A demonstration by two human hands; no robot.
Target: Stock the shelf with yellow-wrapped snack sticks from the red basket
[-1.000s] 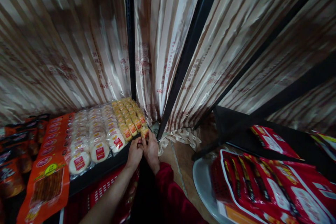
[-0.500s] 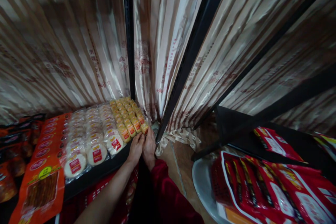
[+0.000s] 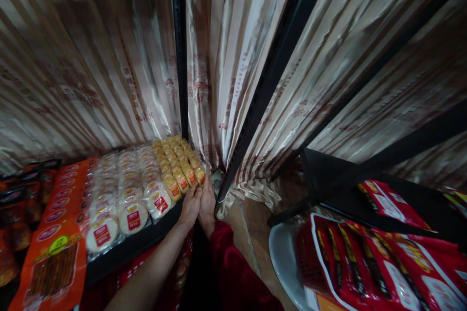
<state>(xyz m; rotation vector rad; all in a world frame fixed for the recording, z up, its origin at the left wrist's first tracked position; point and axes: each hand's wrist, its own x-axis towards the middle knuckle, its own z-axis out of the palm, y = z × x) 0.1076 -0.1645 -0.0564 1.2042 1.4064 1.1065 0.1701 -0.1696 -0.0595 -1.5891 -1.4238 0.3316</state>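
Observation:
Several yellow wrapped snack packets (image 3: 178,163) stand in tight rows at the right end of the shelf. My left hand (image 3: 191,203) is closed at the front of the rightmost row, its fingers bent against the lowest yellow packet (image 3: 199,175). Beside it, my right hand (image 3: 207,201) lies along that row's right side with its fingers together, touching the same packet. The two hands meet at the thumbs, and some fingertips are hidden. Just left of the yellow rows are clear-wrapped stacks of round white cakes (image 3: 133,216) with red labels.
An orange snack bag (image 3: 54,252) and darker packs lie further left on the black shelf (image 3: 120,257). Black posts (image 3: 255,102) rise before a pleated curtain (image 3: 91,58). At right, a red basket (image 3: 304,248) of red packets rests over a pale stool (image 3: 282,257).
My view has shifted slightly, so the shelf goods at left and the basket at right sit a little further outward. Both hands keep nearly the same place at the yellow packets.

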